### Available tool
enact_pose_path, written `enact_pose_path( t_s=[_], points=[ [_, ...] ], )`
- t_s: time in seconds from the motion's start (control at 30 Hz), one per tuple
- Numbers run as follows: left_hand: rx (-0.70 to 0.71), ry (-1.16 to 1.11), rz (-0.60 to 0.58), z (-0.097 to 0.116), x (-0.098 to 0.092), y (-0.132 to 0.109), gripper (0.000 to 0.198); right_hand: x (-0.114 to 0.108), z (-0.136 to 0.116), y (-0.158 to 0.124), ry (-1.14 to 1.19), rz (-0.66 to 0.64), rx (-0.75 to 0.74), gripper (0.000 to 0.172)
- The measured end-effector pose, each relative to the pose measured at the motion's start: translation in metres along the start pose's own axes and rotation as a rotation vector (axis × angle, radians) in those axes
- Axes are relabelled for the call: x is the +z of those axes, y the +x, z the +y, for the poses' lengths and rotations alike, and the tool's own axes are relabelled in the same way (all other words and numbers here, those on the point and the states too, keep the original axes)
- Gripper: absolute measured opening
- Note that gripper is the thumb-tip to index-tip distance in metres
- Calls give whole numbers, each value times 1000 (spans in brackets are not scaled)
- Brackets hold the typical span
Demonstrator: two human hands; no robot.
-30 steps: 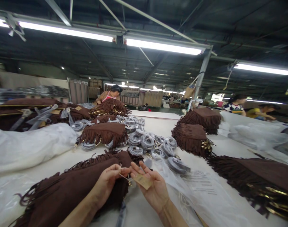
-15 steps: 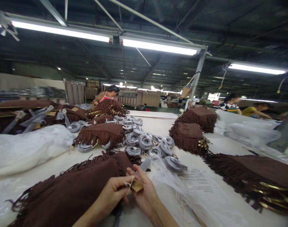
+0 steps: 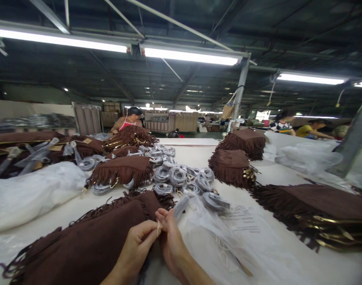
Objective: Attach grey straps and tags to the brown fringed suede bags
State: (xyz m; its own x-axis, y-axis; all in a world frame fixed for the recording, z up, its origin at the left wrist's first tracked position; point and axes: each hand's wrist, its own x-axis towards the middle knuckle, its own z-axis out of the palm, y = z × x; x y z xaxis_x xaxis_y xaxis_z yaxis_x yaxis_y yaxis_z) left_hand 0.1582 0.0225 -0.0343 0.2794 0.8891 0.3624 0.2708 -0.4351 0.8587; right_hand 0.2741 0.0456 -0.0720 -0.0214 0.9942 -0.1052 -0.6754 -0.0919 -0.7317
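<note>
My left hand (image 3: 135, 247) is closed, pinching a thin white string (image 3: 159, 227) between thumb and forefinger. Pressed up against it, my right hand (image 3: 173, 245) has its fingers curled around the string's end. The tan hang tag that showed at my right hand a moment ago is hidden behind the fingers. Beneath and left of my hands lies a dark brown fringed bag (image 3: 88, 237). A grey plastic-wrapped strap end (image 3: 181, 206) sticks out just beyond my right fingertips.
Coiled wrapped straps (image 3: 178, 177) lie in a heap ahead. Fringed brown pieces are stacked at the right (image 3: 326, 202) and far right of centre (image 3: 230, 164). Clear plastic bags (image 3: 240, 233) spread by my right arm; white plastic (image 3: 35, 194) lies left. A person (image 3: 129, 120) works across the table.
My hands have drawn closer together and the right has turned inward, so the tan tag is out of sight. The view has swung slightly to the right.
</note>
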Motion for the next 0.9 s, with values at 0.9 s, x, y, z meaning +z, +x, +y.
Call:
enact_pose_path(
  t_s=[0.9],
  points=[
    [-185,259,693,-10,-141,7,68,-29,-57,-17,-1331,-460,-513,31]
  ],
)
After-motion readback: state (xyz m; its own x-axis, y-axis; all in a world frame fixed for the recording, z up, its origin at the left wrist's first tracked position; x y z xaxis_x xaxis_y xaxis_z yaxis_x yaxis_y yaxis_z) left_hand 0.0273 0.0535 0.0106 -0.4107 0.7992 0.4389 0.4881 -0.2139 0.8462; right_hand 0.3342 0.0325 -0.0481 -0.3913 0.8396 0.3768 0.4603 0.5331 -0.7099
